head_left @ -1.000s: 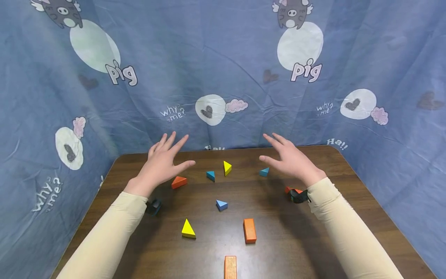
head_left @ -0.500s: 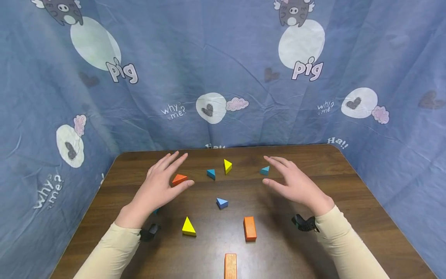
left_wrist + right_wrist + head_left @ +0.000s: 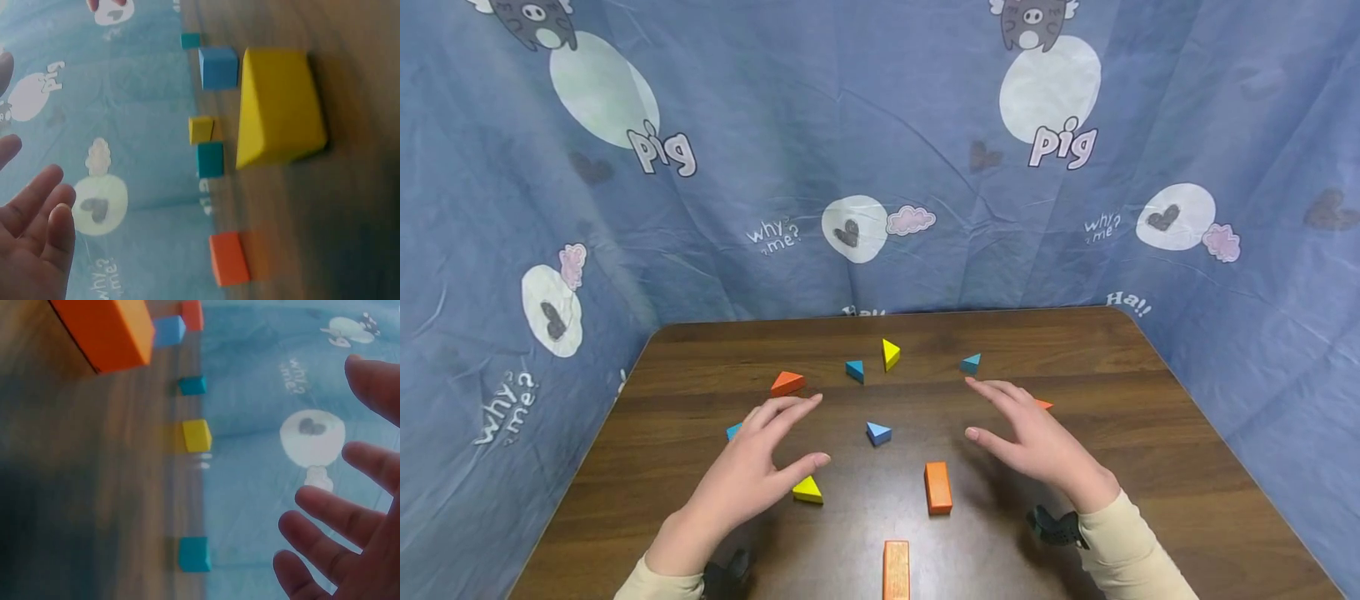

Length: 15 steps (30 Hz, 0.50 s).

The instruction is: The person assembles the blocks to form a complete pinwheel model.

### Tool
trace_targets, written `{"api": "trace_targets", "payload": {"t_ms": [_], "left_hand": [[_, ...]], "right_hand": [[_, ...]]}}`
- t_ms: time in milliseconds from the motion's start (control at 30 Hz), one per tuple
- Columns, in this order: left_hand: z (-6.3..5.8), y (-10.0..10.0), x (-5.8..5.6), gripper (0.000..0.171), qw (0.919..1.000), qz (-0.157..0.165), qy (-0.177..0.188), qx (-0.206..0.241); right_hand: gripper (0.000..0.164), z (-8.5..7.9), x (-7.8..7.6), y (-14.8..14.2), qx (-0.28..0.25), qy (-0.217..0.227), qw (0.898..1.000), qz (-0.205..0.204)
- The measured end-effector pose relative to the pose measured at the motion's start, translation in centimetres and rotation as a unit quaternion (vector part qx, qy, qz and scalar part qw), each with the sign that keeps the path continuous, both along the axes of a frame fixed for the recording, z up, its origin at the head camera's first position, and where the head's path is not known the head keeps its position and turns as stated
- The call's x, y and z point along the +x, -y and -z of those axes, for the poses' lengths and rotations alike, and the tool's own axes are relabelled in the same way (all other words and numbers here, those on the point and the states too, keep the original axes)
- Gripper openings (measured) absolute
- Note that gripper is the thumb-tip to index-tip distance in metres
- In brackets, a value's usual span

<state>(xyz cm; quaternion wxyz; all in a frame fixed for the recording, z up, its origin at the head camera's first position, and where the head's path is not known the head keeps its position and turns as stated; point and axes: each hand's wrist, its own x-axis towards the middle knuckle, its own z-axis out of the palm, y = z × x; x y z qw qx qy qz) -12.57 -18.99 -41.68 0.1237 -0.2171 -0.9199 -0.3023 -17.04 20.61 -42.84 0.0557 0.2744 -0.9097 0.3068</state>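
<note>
My left hand [image 3: 745, 471] hovers over the left part of the table, fingers loosely spread and nothing held. Below it lies a yellow triangular block [image 3: 807, 492], partly covered by the thumb in the head view and large in the left wrist view [image 3: 281, 109]. A blue block [image 3: 734, 431] peeks out behind the same hand. On the other side my right hand [image 3: 1037, 437] hangs in the air with relaxed fingers, holding nothing. An orange-red block [image 3: 1043, 405] is mostly hidden behind it. An orange rectangular block [image 3: 937, 487] lies to its left, and a light blue triangular block [image 3: 877, 433] sits between the hands.
Toward the back of the wooden table [image 3: 1112, 350] lie a red-orange triangular block [image 3: 787, 383], a teal one [image 3: 855, 371], a yellow one [image 3: 891, 354] and another teal one [image 3: 970, 363]. An orange bar [image 3: 896, 571] is at the front. A blue printed cloth [image 3: 925, 150] surrounds the table.
Both hands have drawn back toward the body and lower over the table, the left one farther. The blocks have stayed where they were.
</note>
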Motion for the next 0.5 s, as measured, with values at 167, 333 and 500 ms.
{"api": "trace_targets", "payload": {"t_ms": [167,333,500], "left_hand": [[0.9,-0.9,1.7,0.067,0.9986,0.026,0.026,0.038],[2.3,-1.9,3.0,0.063,0.9948,0.057,0.039,0.075],[4.4,-3.1,4.2,0.061,0.9896,0.098,0.049,0.093]], "right_hand": [[0.066,1.3,0.8,0.2,-0.013,0.005,1.000,-0.006],[0.064,2.8,1.4,0.5,-0.016,-0.009,1.000,-0.024],[0.064,4.1,2.0,0.7,-0.026,0.019,0.999,-0.026]]}}
